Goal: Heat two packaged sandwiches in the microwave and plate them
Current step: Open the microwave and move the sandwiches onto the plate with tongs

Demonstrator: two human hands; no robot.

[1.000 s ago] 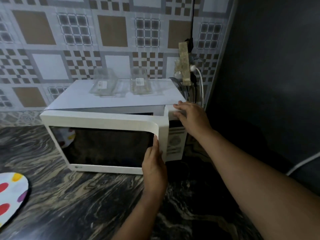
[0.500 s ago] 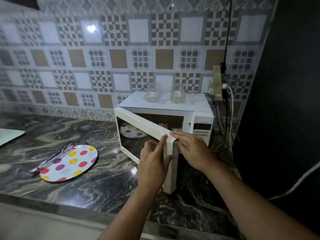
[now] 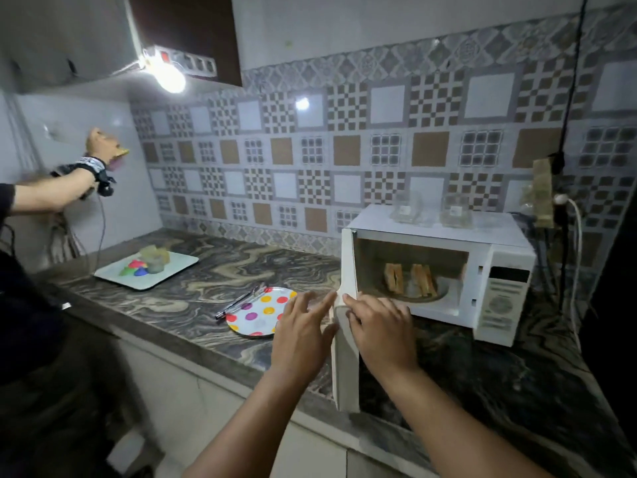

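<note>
White microwave (image 3: 496, 270) at right end of marbled countertop (image 3: 193, 298), against tiled back wall. Door (image 3: 345, 326) swung wide, edge-on to camera, reaching out past front edge of counter. Left hand (image 3: 301, 336) on outer face of door, fingers spread and loose, index tip touching door's top edge. Right hand (image 3: 381, 331) on inner side, fingers curled over door edge, thumb hidden; grip not clear enough to call pinching. Two sandwiches (image 3: 410, 279) inside cavity, standing upright side by side on turntable plate, unwrapped, just apart from each other. Two clear plastic containers (image 3: 431, 210) on microwave top, near its back edge, look empty.

Polka-dot plate (image 3: 260, 315) left of door, near front edge of counter, partly behind left hand. Metal tongs (image 3: 241, 300) resting across plate's left rim, handle end out on counter. White rectangular tray (image 3: 146, 269) toward back left corner, holding colourful bits and a crumpled clear wrapper. Second person's arm (image 3: 51, 191) at far left edge, raised toward side wall, strap and cable at wrist.
</note>
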